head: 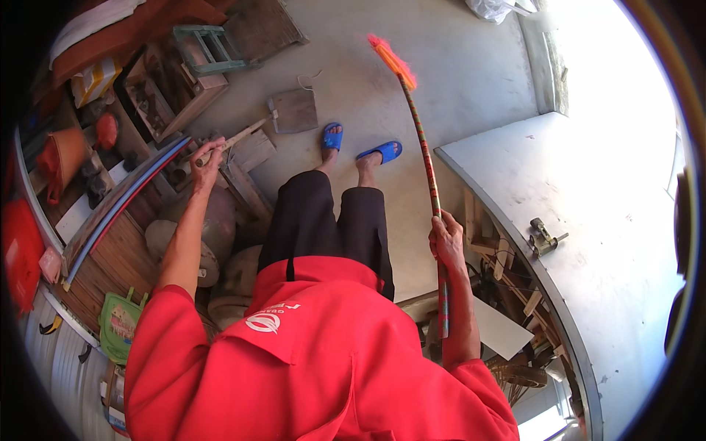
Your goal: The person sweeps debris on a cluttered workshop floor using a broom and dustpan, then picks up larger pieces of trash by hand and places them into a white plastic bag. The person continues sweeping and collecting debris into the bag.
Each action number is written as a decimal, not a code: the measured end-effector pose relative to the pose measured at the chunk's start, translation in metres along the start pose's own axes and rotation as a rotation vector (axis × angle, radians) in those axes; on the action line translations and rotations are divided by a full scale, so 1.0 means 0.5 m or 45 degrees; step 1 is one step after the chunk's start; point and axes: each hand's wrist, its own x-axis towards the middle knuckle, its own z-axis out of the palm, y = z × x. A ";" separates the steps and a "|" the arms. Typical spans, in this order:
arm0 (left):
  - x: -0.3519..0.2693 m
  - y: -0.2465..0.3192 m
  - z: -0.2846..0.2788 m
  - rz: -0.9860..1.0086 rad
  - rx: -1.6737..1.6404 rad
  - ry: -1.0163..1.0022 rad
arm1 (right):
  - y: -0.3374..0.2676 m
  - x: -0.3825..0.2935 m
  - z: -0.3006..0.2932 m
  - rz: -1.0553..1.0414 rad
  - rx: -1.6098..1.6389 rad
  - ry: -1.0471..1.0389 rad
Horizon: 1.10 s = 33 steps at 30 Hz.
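My left hand (207, 161) grips the wooden handle (242, 135) of a dustpan (295, 111), whose flat brown pan is low, by the floor ahead of my feet. A pale cord curls at the pan's far edge. In my right hand (448, 238) is a broom with a patterned red-and-green stick (423, 146). Its head of pink and orange bristles (392, 60) points away from me, over the floor. The stick's lower end runs back along my right forearm.
Concrete floor (469, 71) spreads ahead. To the right, a large metal-edged tabletop (618, 220) carries a small metal clamp-like tool (545, 238); wooden pieces crowd beneath it. On the left are a wooden box (182, 107), a green stool (212, 49), and a board with a blue edge (129, 198).
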 end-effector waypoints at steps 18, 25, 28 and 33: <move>-0.058 -0.094 0.033 -0.192 -0.245 0.347 | 0.121 -0.014 0.138 -0.100 -0.407 -0.084; -0.052 -0.117 0.044 -0.292 -0.380 0.547 | 0.018 0.195 0.251 -0.375 -1.209 0.080; -0.028 -0.116 0.060 -0.304 -0.356 0.621 | 0.100 0.172 0.262 -0.319 -1.321 -0.031; -0.004 -0.101 0.075 -0.238 -0.298 0.702 | 0.126 -0.022 0.170 -0.392 -1.107 -0.194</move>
